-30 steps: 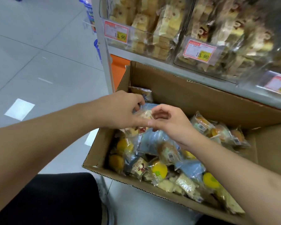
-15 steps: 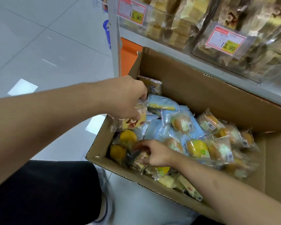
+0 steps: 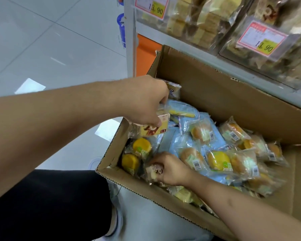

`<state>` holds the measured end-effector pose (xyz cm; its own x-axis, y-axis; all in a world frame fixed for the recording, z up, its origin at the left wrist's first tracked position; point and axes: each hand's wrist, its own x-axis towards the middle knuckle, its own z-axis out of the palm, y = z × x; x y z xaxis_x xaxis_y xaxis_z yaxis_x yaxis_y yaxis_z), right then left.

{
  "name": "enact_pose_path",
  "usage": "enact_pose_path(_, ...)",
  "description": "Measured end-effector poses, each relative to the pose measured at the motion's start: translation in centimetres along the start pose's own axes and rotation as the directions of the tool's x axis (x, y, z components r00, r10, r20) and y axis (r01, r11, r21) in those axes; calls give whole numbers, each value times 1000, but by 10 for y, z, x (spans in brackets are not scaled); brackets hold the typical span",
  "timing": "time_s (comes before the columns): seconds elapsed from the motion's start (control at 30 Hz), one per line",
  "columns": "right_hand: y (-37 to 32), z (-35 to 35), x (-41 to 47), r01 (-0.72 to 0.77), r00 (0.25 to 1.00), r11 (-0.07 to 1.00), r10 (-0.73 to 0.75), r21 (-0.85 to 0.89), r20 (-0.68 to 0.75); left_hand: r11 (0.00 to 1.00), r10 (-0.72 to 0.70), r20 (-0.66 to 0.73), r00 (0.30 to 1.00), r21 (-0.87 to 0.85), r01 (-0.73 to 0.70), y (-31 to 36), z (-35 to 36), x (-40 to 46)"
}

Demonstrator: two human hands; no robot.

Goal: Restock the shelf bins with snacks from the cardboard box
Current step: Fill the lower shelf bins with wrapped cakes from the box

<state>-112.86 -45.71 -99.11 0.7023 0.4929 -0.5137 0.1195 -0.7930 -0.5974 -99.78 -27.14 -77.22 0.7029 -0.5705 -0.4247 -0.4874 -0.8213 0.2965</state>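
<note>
An open cardboard box (image 3: 214, 94) on the floor holds several wrapped snacks: yellow cakes (image 3: 142, 145), brown buns (image 3: 191, 154) and blue packets (image 3: 182, 110). My left hand (image 3: 146, 101) hovers over the box's left end and grips a clear-wrapped cake packet with red print (image 3: 155, 130). My right hand (image 3: 170, 168) is down in the box near its front wall, fingers curled around another wrapped cake (image 3: 153, 171). Clear shelf bins (image 3: 189, 20) full of wrapped cake slices stand above the box.
Two red-and-yellow price tags (image 3: 152, 6) (image 3: 262, 40) hang on the bin fronts. A white shelf post (image 3: 129, 40) and an orange panel (image 3: 144, 54) stand left of the box. Grey tiled floor (image 3: 42, 40) spreads to the left. My dark trouser leg (image 3: 50, 202) is at the lower left.
My hands have parted: the left kept the red-print packet and stayed over the box's left end, the right dropped to the front of the box and closed on another cake. The view tilted down.
</note>
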Motion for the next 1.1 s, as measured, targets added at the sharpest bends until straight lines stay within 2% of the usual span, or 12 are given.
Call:
enact_pose_path(0.13,-30,-50,-29,-160,973,925,206,344,-100,995,-83,-27,996,-66,81,5,-12,-1)
enact_pose_path(0.3,-58,-126,-88,-129,930,794,305,594,-206,918,-179,-112,977,-375,125,25,-36,-11)
enact_pose_path(0.4,-75,-166,-130,-25,816,782,376,623,-439,777,-187,-145,972,-627,56,39,-50,-24)
enact_pose_path(0.5,-88,-190,-162,130,720,682,434,719,-542,558,-162,-123,979,-829,-12,58,-62,-37)
enact_pose_path(0.6,-97,-201,-188,303,713,501,446,811,-541,389,-164,-137,977,-919,-63,82,-65,-47)
enact_pose_path(0.7,-103,-201,-202,384,722,426,414,819,-554,302,-195,-145,970,-950,-81,99,-64,-49)
enact_pose_path(0.77,-104,-203,-207,421,699,449,392,788,-597,238,-181,-141,973,-967,-96,106,-62,-48)
enact_pose_path(0.8,-105,-206,-209,423,695,488,366,764,-619,246,-169,-157,973,-963,-113,108,-61,-48)
enact_pose_path(0.97,-105,-221,-213,351,649,708,287,612,-704,413,-104,-252,962,-891,-188,110,-65,-48)
enact_pose_path(1.1,-108,-226,-212,331,619,793,227,511,-752,425,-47,-300,953,-869,-253,108,-70,-44)
